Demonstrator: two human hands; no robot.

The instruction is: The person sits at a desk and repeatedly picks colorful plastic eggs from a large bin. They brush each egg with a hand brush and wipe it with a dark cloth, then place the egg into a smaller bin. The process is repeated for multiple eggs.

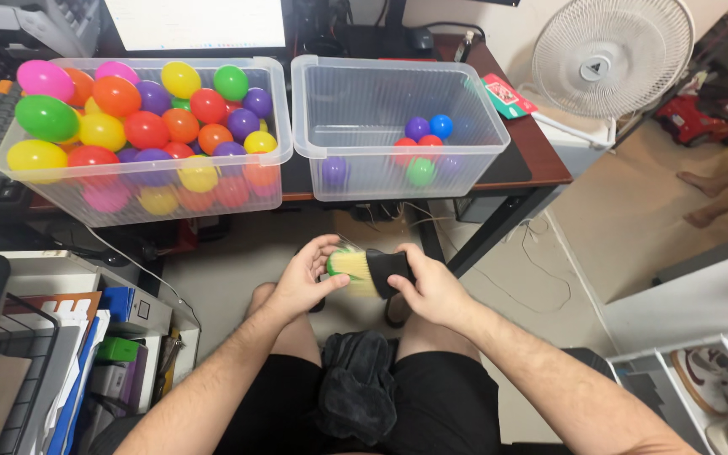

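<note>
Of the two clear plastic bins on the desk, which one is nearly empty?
The right bin: it holds only a few small coloured balls, while the left bin is heaped with coloured plastic eggs.

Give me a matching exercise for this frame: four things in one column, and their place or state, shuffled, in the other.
Things:
1. left bin
2. right bin
3. brush
4. black cloth

Places or states:
A. lying on the lap
B. heaped with coloured plastic eggs
C. only a few balls at the bottom
D. held in the right hand, bristles against the left hand

Pairs: 1-B, 2-C, 3-D, 4-A
</note>
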